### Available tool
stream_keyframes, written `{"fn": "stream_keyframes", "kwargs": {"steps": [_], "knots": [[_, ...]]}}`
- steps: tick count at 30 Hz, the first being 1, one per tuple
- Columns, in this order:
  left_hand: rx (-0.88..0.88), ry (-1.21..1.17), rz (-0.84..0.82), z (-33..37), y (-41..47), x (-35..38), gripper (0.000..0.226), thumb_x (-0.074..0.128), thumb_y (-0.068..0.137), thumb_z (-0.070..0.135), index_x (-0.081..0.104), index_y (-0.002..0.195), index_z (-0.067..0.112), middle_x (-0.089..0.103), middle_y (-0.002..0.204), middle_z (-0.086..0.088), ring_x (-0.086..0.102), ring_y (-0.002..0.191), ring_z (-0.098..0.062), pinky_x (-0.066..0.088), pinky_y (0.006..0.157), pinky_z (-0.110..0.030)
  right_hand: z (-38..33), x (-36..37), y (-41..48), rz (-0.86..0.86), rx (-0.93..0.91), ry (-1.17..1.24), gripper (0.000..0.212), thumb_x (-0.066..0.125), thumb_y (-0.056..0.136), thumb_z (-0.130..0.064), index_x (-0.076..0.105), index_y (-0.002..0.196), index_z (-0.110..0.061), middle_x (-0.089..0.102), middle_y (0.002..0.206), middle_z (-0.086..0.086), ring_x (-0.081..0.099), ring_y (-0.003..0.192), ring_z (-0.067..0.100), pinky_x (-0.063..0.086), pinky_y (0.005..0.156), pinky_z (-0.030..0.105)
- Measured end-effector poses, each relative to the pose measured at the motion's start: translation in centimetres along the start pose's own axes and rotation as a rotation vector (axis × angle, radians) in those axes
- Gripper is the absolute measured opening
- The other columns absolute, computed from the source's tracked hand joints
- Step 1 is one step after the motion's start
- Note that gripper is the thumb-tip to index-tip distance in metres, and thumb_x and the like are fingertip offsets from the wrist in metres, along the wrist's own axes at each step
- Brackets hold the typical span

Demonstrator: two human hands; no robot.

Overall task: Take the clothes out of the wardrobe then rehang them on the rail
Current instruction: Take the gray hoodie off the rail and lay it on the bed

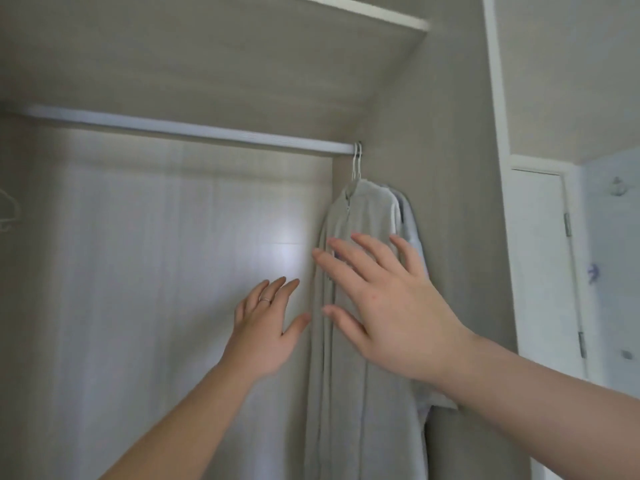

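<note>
Pale grey cloth garments are hanging on thin white wire hangers at the right end of the white round wardrobe rail; the right hand is reaching over them with fingers spread, and the left hand is hovering beside, fingers straight, holding nothing

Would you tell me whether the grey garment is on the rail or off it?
On: the grey garment hangs by its hanger from the rail.

Looks like a home, likely a bedroom: built-in wardrobe with a white rail under a shelf, shirts on hangers, white hinged door alongside.
</note>
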State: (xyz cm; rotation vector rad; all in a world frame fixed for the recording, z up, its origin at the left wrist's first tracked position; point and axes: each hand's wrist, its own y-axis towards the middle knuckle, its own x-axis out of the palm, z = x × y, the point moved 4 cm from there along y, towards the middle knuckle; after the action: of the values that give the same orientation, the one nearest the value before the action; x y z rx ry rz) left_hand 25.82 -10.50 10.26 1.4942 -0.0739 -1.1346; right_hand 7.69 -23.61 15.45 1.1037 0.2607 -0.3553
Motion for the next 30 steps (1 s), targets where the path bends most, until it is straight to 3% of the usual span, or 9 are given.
{"fn": "stream_keyframes", "kwargs": {"steps": [5,12,19,23,26,30], "knots": [[0.091,-0.069,0.026,-0.3,8.0,1.4,0.088,0.011,0.076,0.077,0.023,0.153,0.037,0.021,0.162,0.012,0.007,0.149,-0.013,0.011,0.118,-0.036,3.4,1.0,5.5,-0.036,0.049,-0.157,0.06,0.039,0.089,-0.05,0.045,0.142,-0.023,0.052,0.14,-0.002,0.047,0.13,0.027,0.036,0.105,0.054],[0.176,-0.208,0.053,-1.0,19.2,3.9,0.063,0.038,0.098,0.059,0.025,0.154,0.033,0.029,0.159,0.008,0.016,0.146,-0.019,0.02,0.115,-0.041,7.6,3.3,11.9,-0.222,0.194,-0.398,0.048,0.036,0.096,-0.05,0.04,0.137,-0.025,0.049,0.137,-0.005,0.044,0.124,0.025,0.035,0.097,0.042],[0.167,-0.437,0.017,-0.9,26.6,5.9,0.072,0.043,0.091,0.068,0.025,0.153,0.035,0.032,0.158,0.006,0.019,0.145,-0.023,0.027,0.116,-0.046,10.6,6.3,15.9,-0.28,0.3,-0.585,0.045,0.039,0.097,-0.045,0.043,0.135,-0.02,0.052,0.134,0.003,0.045,0.123,0.029,0.037,0.093,0.041],[0.147,-0.571,-0.036,-0.7,28.6,8.0,0.097,0.041,0.069,0.091,0.028,0.15,0.04,0.041,0.153,0.006,0.03,0.143,-0.026,0.03,0.115,-0.048,11.6,8.1,17.0,-0.325,0.353,-0.666,0.037,0.041,0.098,-0.04,0.047,0.125,-0.017,0.053,0.128,0.006,0.046,0.12,0.031,0.036,0.09,0.039],[0.113,-0.725,-0.116,-0.3,29.5,10.3,0.117,0.045,0.059,0.098,0.019,0.155,0.036,0.031,0.16,0.004,0.029,0.146,-0.024,0.028,0.118,-0.049,12.5,9.5,17.3,-0.358,0.407,-0.693,0.031,0.043,0.097,-0.033,0.051,0.12,-0.013,0.053,0.125,0.009,0.047,0.117,0.032,0.035,0.085,0.037],[0.125,-0.765,-0.154,0.9,29.7,11.7,0.111,0.047,0.073,0.087,0.007,0.159,0.029,0.014,0.165,0.003,0.017,0.151,-0.027,0.017,0.122,-0.048,13.4,10.3,18.2,-0.337,0.478,-0.692,0.025,0.046,0.095,-0.013,0.054,0.118,-0.008,0.048,0.121,0.012,0.05,0.114,0.036,0.035,0.076,0.036]]}}
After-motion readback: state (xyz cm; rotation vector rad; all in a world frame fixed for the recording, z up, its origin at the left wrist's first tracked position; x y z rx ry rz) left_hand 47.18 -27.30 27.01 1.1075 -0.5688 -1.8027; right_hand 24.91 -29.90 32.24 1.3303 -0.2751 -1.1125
